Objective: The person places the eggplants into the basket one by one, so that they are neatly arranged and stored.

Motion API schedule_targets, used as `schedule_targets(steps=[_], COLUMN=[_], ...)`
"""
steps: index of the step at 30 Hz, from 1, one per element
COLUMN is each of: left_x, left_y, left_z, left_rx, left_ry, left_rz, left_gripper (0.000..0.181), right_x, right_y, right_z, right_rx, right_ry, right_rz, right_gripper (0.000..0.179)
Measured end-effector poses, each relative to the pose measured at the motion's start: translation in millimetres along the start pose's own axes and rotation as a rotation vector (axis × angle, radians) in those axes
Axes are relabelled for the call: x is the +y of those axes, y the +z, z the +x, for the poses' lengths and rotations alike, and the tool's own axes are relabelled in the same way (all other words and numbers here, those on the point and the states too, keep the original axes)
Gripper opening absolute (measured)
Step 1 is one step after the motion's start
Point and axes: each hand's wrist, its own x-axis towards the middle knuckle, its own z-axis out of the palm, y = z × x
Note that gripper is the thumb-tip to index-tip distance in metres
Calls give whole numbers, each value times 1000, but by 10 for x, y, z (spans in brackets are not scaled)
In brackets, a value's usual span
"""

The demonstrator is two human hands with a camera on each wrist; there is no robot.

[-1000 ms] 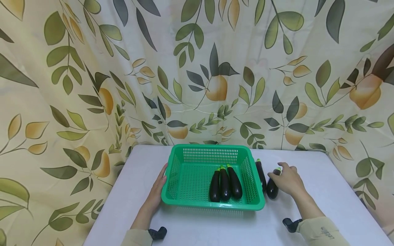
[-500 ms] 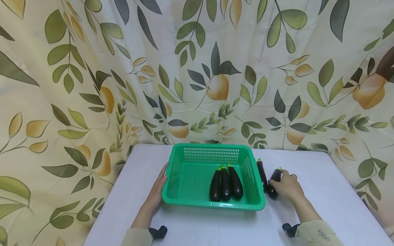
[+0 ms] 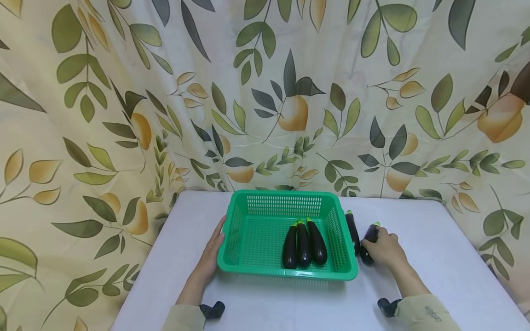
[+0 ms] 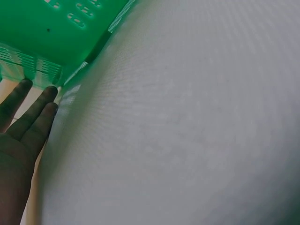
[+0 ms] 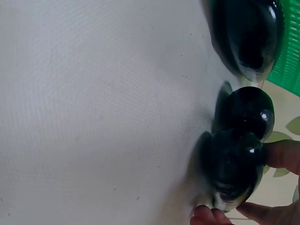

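Observation:
My left hand (image 3: pixel 214 248) lies along the left outer wall of a green plastic basket (image 3: pixel 256 272); in the left wrist view its fingers (image 4: pixel 35 115) are straight against the basket's side. Three dark eggplants (image 3: pixel 303 246) lie side by side in the basket's right half, green stem ends away from me. To the right of the basket, my right hand (image 3: pixel 387 248) grips another eggplant (image 3: pixel 368 257) on the table, thumb on its left side. The right wrist view shows this gripped eggplant (image 5: pixel 232 164) with fingertips around it, and two more beyond it.
A slim eggplant (image 3: pixel 352 230) lies between the basket's right wall and the gripped one. The white table (image 3: pixel 265 308) extends in front and to both sides. A leaf-patterned curtain (image 3: pixel 265 115) hangs behind its back edge.
My right hand has moved from the eggplant's stem end down to its middle and now grips it. The left hand stays at the basket. The basket and its eggplants stay in place.

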Motion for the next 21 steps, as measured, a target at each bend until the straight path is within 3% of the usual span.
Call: schedule_targets(steps=[11,21], left_x=[-26,44], left_y=[-25,-1], left_z=[-1,-26], left_rx=[0,-25], left_ry=[10,8], left_rz=[-3,-13], left_gripper=[46,48], right_x=[3,38], right_y=[33,-35], right_z=[24,-13], right_rx=[-15,-29], right_ry=[-19,-31], right_rz=[11,26], right_gripper=[83,83])
